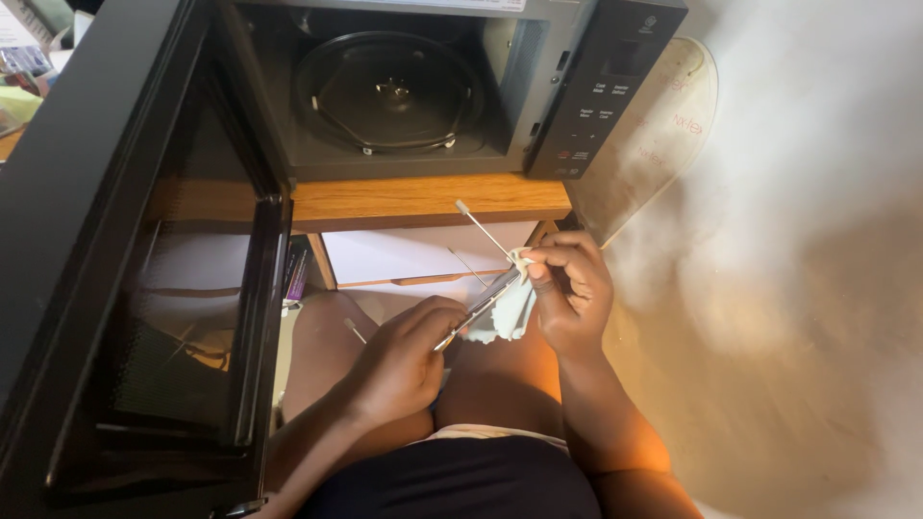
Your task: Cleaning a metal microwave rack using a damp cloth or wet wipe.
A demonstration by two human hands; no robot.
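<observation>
My left hand (402, 358) grips a pair of metal tweezers (481, 306), which slant up to the right. Their tips meet a small pale cloth wipe (508, 309) that my right hand (570, 291) pinches at its top. My right hand also holds a thin cotton swab (481, 229), which sticks out up and to the left. Another thin stick (354, 331) shows beside my left hand. Both hands hover over my bare knees, just below the wooden shelf.
A black microwave (596, 96) stands on a wooden shelf (423, 200), with its glass turntable (389, 91) showing. Its open door (144, 269) fills the left side. White drawers (404, 255) sit under the shelf. A pale wall lies to the right.
</observation>
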